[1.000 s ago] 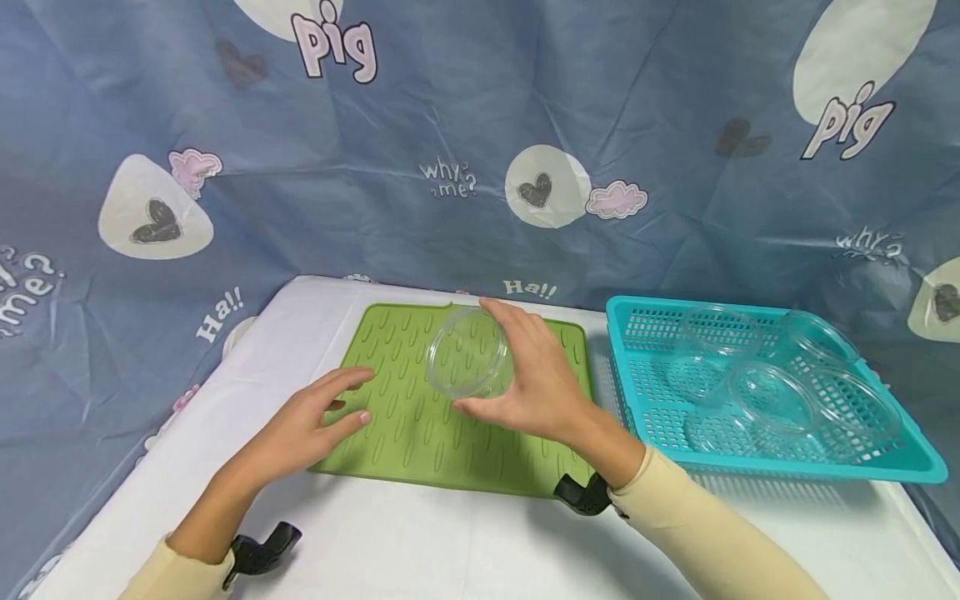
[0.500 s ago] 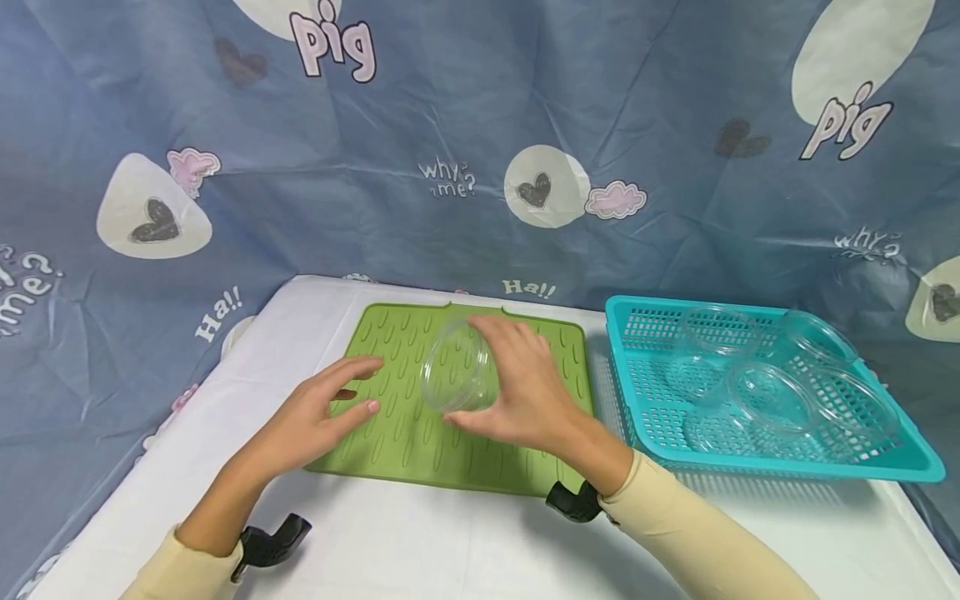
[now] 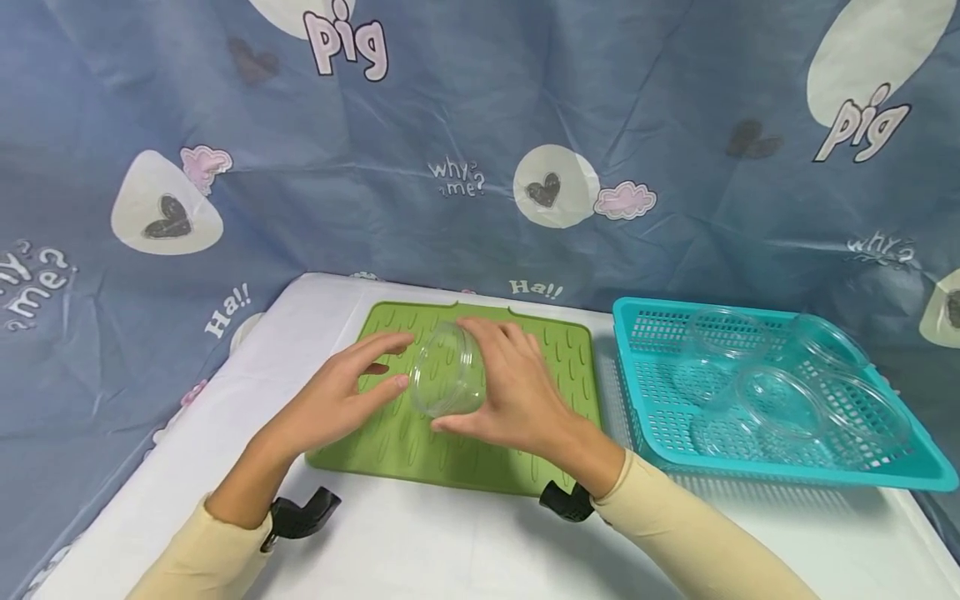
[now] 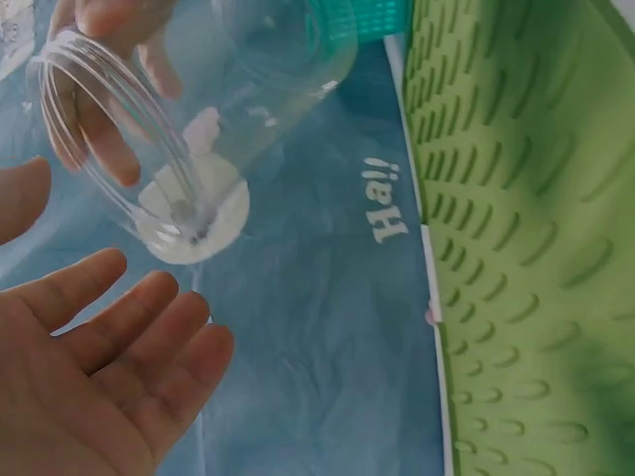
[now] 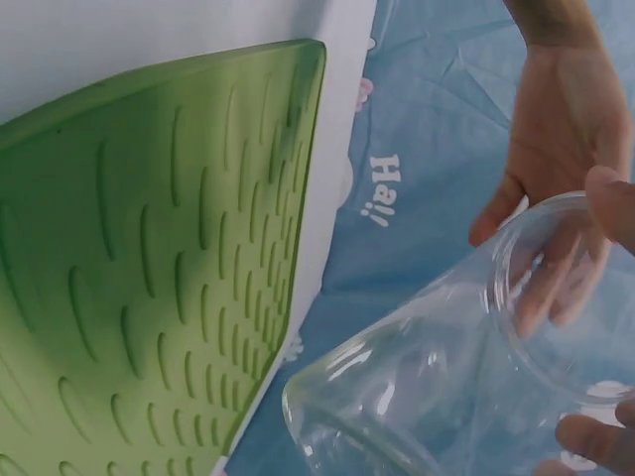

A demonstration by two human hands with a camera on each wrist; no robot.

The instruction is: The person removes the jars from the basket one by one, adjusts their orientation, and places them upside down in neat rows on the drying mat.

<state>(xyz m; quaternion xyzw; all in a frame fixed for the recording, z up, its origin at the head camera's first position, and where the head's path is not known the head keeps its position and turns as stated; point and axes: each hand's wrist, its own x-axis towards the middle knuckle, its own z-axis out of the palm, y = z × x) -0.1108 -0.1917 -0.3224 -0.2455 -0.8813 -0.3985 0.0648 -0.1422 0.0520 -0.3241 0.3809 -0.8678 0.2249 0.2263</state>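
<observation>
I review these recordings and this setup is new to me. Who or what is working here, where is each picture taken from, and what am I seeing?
No robot here: a person does the work by hand. The wide picture comes from a camera worn on the head, looking forward and down; the other two come from cameras on each wrist. The right hand holds a clear container above the green mat, tilted, with its rim toward the open left hand. The mat lies on a white surface; beside it stands a turquoise basket with more clear containers in it.

Glossy plastic jar (image 3: pixel 444 371); matt ridged mat (image 3: pixel 450 454)
</observation>
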